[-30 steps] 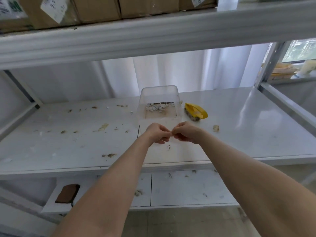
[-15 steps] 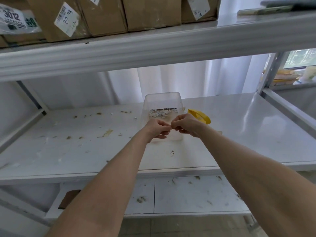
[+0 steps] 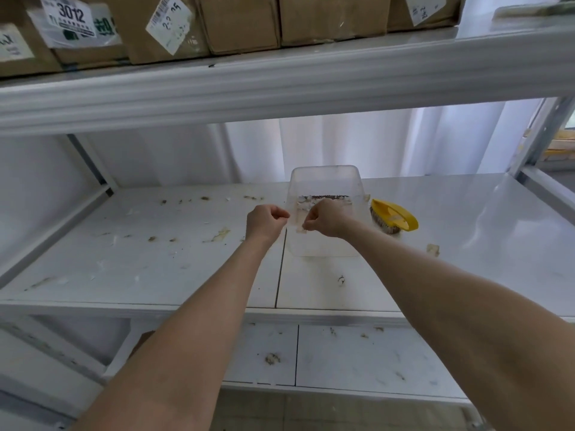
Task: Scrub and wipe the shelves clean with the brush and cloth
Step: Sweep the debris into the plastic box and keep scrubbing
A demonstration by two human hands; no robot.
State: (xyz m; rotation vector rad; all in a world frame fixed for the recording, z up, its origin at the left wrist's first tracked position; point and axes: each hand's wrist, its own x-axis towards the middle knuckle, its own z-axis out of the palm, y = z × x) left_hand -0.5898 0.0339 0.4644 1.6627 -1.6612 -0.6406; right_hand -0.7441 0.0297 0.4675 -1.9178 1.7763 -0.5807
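Observation:
The yellow scrub brush lies bristles-down on the middle shelf, just right of a clear plastic container with swept-up debris inside. Both my hands are raised in front of the container's near side. My right hand pinches a small pale scrap between thumb and fingertips. My left hand is curled into a loose fist by the container's left wall, and nothing shows in it. Crumbs and stains dot the left half of the shelf. No cloth is in view.
Cardboard boxes with labels fill the top shelf. The lower shelf carries more crumbs and a brown flat object, mostly hidden behind my left forearm. A loose scrap lies right of the brush. A white curtain hangs behind.
My hands, pressed together at the fingertips before, have drawn apart, with the pale scrap staying in the right one. The view has tilted upward, showing more of the boxes.

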